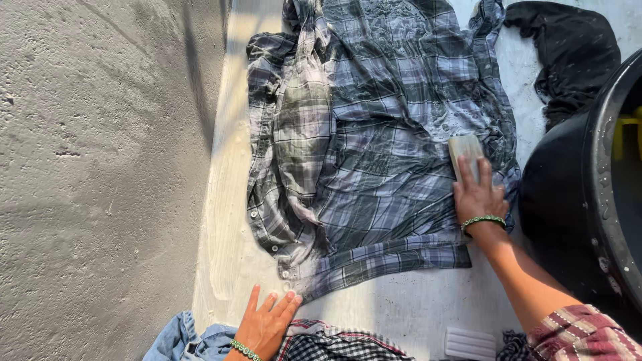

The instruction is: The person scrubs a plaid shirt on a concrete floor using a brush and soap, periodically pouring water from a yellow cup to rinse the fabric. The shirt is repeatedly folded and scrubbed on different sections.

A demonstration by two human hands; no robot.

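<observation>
A wet grey-and-blue plaid shirt lies spread flat on a pale washing slab. My right hand presses a pale bar of soap onto the shirt's right side, where there is some lather. A green bead bracelet circles that wrist. My left hand, also with a green bracelet, rests flat with fingers apart on the slab's near edge, just below the shirt's hem, holding nothing.
A large black tub stands at the right. A black garment lies at the top right. Blue denim and checked cloth lie at the near edge, beside a white ridged brush. Rough concrete fills the left.
</observation>
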